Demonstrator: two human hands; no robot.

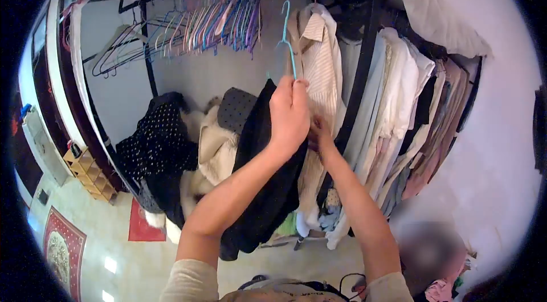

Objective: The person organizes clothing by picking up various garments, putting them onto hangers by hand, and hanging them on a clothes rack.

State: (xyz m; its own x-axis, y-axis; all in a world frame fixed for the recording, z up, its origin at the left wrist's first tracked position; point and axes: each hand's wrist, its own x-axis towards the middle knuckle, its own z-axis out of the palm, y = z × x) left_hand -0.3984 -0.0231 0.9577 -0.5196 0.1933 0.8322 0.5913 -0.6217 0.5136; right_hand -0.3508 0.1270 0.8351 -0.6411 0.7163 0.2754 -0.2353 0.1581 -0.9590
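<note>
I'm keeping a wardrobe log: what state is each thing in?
Turquoise hanger: upright, hook unattached
Left hand: closed around turquoise hanger
Right hand: partly hidden, grip unclear
Black garment: hanging down
Striped shirt: hanging
Spare hangers: bare, bunched together
Black dotted garment: heaped, crumpled
White garment: hanging

The left arm (242, 194) and right arm (359, 199) reach forward — left grip (289, 117) raised and curled, right grip (320, 131) lower, just beside it — partly hidden.

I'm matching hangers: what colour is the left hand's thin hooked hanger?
The hanger is light blue, clearest in the head view.
</note>
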